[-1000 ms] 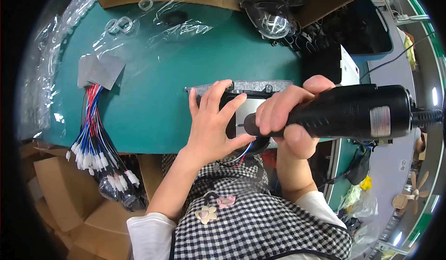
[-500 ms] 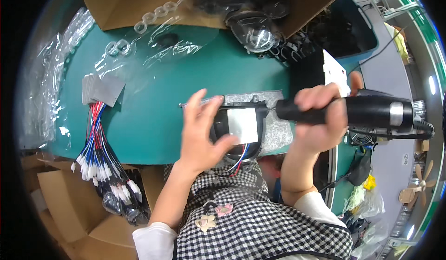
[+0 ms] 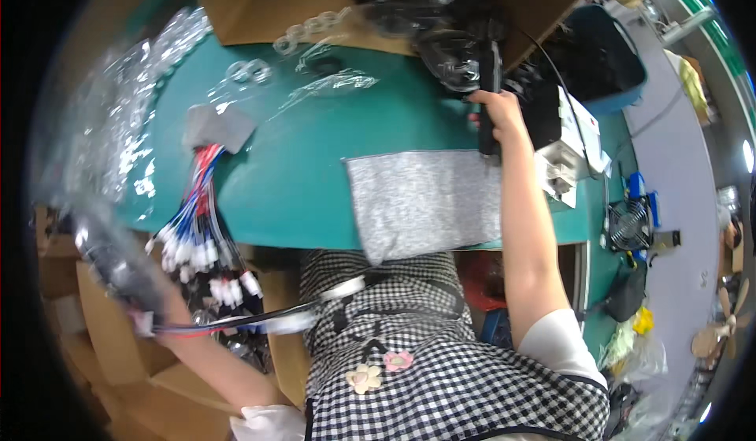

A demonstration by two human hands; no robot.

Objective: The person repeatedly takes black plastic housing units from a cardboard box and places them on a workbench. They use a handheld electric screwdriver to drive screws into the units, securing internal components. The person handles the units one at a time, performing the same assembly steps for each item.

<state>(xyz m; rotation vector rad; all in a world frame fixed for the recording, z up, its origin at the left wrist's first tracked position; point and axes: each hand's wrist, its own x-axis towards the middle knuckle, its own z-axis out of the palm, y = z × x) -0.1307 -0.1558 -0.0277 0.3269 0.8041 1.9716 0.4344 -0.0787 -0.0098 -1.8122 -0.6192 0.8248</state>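
Observation:
At the left, my left hand (image 3: 172, 309) is smeared by motion and mostly hidden behind a dark, shiny rounded part (image 3: 114, 252), which it carries beside the table edge. Black and red wires (image 3: 236, 323) with white connectors trail from that part toward my apron. Over the table's right half, my right hand (image 3: 498, 114) is closed around a black corded electric screwdriver (image 3: 489, 79), held lengthwise away from me. A grey cloth (image 3: 425, 201) lies flat at the table's near edge, left of my right forearm.
A bundle of wires (image 3: 201, 213) with grey plates hangs over the near edge. Clear plastic bags (image 3: 134, 126) line the left. A cardboard box (image 3: 228, 8) stands at the back, a white box (image 3: 579, 130) and blue bin (image 3: 630, 87) at right, a fan (image 3: 628, 222) beyond.
The dark part has left the cloth and moved far left with my left hand. My right hand has moved away from me, turning the screwdriver from crosswise to lengthwise.

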